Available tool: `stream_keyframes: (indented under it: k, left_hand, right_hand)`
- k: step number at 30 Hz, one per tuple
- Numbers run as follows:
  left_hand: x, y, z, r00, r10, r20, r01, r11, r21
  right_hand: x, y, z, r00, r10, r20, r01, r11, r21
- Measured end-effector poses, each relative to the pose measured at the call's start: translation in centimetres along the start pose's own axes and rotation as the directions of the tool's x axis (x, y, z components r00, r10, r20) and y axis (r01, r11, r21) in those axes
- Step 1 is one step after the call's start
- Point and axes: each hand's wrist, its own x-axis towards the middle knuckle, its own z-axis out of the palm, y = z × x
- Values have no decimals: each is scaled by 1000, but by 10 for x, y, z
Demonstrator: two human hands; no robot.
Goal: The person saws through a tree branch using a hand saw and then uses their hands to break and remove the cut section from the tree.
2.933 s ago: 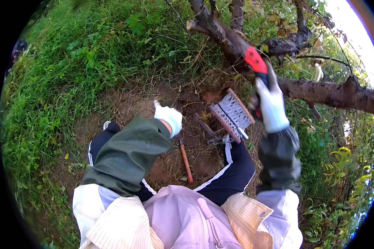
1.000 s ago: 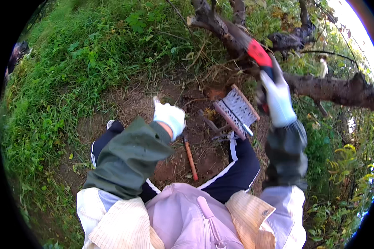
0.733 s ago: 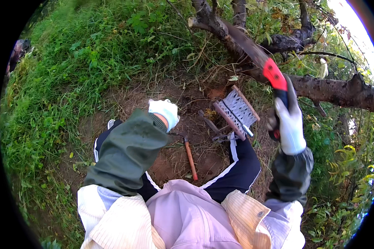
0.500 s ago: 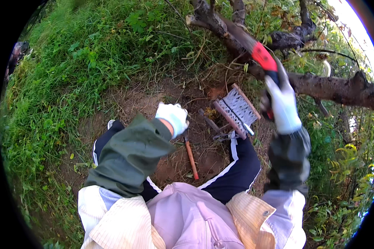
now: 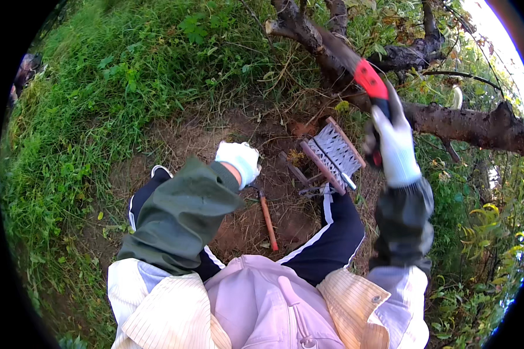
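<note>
My right hand [image 5: 393,143], in a white glove, grips a hand saw with a red and black handle [image 5: 371,83]. Its blade lies against a thick tree branch [image 5: 320,43] at the upper right. My left hand [image 5: 239,161], also in a white glove, hangs above bare soil with its fingers curled and nothing in it. A tool with an orange handle [image 5: 268,220] lies on the soil between my knees. A small folding stool with a woven seat [image 5: 334,152] lies tipped beside my right knee.
A rough, dark tree trunk [image 5: 477,125] runs across the upper right. Tall grass [image 5: 99,99] covers the ground on the left and at the top. Leafy weeds [image 5: 483,244] crowd the right side. Bare brown soil [image 5: 244,227] lies under me.
My right hand has moved the saw back and forth along the branch, pulling down toward me and then pushing up again. My left hand has shifted a little above the soil.
</note>
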Motion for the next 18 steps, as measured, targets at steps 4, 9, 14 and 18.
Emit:
stream_keyframes:
  k: [4, 9, 14, 18]
  left_hand:
    - [26, -5, 1, 991, -91, 96, 93, 996, -15]
    - [2, 0, -6, 996, -49, 72, 54, 996, -74]
    - [-22, -9, -14, 994, -104, -44, 104, 995, -6]
    - [12, 3, -12, 994, -84, 76, 88, 995, -55]
  right_hand:
    - [71, 12, 35, 999, 21, -35, -19, 999, 39]
    - [-30, 12, -10, 991, 35, -130, -46, 995, -87]
    - [-24, 0, 7, 999, 20, -47, -20, 1000, 14]
    - [66, 18, 40, 997, 30, -73, -24, 996, 81]
